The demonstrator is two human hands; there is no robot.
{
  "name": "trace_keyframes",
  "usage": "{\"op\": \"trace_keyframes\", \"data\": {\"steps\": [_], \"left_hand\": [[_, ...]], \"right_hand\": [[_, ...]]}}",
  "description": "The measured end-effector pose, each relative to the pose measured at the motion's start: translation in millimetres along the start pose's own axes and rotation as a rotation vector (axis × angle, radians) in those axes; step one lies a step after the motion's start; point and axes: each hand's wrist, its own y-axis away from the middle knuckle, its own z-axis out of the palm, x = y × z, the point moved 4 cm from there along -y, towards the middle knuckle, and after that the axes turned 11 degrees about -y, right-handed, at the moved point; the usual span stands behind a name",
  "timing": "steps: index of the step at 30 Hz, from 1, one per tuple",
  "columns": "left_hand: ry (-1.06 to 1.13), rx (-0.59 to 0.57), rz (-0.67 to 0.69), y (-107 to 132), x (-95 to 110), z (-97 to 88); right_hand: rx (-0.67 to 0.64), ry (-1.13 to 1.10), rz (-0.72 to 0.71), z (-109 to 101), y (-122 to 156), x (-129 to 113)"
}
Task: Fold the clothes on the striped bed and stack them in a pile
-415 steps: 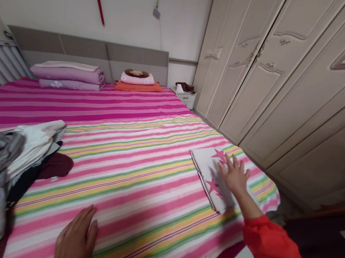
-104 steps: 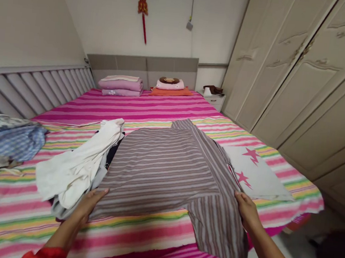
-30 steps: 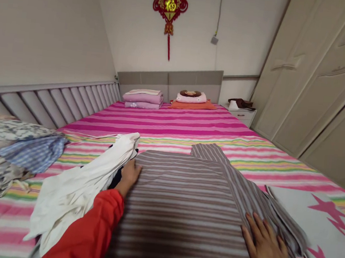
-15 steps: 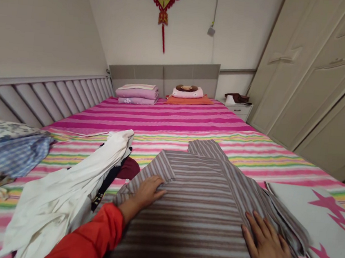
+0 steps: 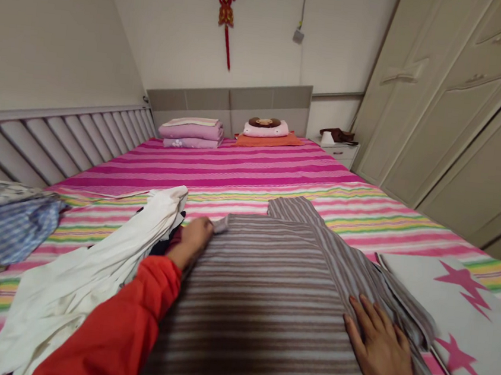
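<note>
A grey and brown striped shirt [image 5: 267, 285] lies spread on the bed in front of me, one sleeve folded over at the far right. My left hand [image 5: 197, 237] pinches the shirt's cloth at its upper left edge, by a small turned-up flap. On the shirt's right side my right hand [image 5: 379, 344] rests flat with fingers spread. Left of the shirt lies a heap of white clothing [image 5: 84, 277], with dark garments partly hidden beneath it. A light grey board-like item with pink stars [image 5: 456, 316] lies to the right, partly under the shirt.
Blue checked cloth [image 5: 13, 228] and other garments lie by the padded bed rail [image 5: 57, 149] at left. Folded purple bedding [image 5: 191, 132] and a pink pillow [image 5: 265, 130] sit by the headboard [image 5: 268, 103]. A nightstand [image 5: 341, 152] and wardrobe [image 5: 437, 112] stand at right.
My left hand has moved left and away from me, from lying on the sleeve to gripping the shirt's left edge, and the sleeve is pulled outward. My right hand stays flat.
</note>
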Motion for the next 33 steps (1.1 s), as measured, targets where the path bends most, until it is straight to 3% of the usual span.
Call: {"op": "trace_keyframes", "data": {"steps": [3,5,6,8,9,11,12,14,15,16,18,20,23,25,27,28,30,32,33], "left_hand": [[0.007,0.15,-0.275,-32.4,-42.9,-32.8],[0.056,0.255,-0.277,-35.2,-38.8,-35.9],[0.099,0.291,-0.201,-29.4,-23.1,-29.4],[0.217,0.296,0.107,-1.9,33.2,-1.2],[0.241,0.251,0.243,18.7,67.6,18.9],[0.296,0.092,0.669,69.5,144.4,61.3],[0.291,0.032,0.816,93.4,176.7,79.0],[0.274,-0.011,0.999,125.4,220.9,100.6],[0.258,-0.019,1.024,130.1,230.5,105.0],[0.235,-0.022,1.009,126.9,231.1,105.8],[0.164,-0.029,0.864,100.8,205.1,100.4],[0.074,-0.021,0.62,62.5,148.1,89.0],[-0.002,0.001,0.326,21.2,39.9,65.7],[-0.045,0.002,0.148,13.4,-22.4,51.2],[-0.071,-0.007,0.021,20.2,-56.5,41.3],[-0.079,-0.011,-0.023,28.1,-60.3,38.9],[-0.086,-0.013,-0.066,52.4,-41.0,40.4],[-0.066,-0.017,-0.004,89.7,8.0,50.9],[-0.039,-0.033,0.092,113.4,40.2,59.4]], "right_hand": [[-0.01,0.001,0.005,-1.2,0.4,-1.2],[-0.008,-0.002,0.006,-1.7,0.3,-2.3],[-0.006,-0.004,0.004,-1.6,0.2,-2.7],[-0.003,-0.006,-0.003,-0.9,0.2,-2.8],[-0.003,-0.006,-0.005,-0.3,0.3,-2.3],[-0.005,-0.004,-0.004,0.8,0.3,-0.4],[-0.008,-0.002,-0.003,1.3,0.3,0.9],[-0.018,0.001,0.001,1.8,0.2,3.0],[-0.023,0.003,0.002,1.8,0.1,3.7],[-0.027,0.005,0.002,1.6,0.0,4.0],[-0.03,0.009,0.003,0.7,-0.2,3.4],[-0.031,0.011,0.004,-0.4,-0.2,1.8],[-0.021,0.001,0.001,-1.8,-0.1,-1.0],[-0.008,-0.008,0.001,-2.5,0.0,-2.3],[-0.004,-0.017,0.003,-2.7,-0.1,-3.4],[-0.004,-0.022,0.005,-2.8,-0.2,-4.0],[-0.009,-0.031,0.006,-3.3,-0.7,-5.6],[-0.012,-0.035,0.01,-4.7,-1.3,-7.4],[-0.015,-0.034,0.013,-5.7,-1.5,-8.4]]}}
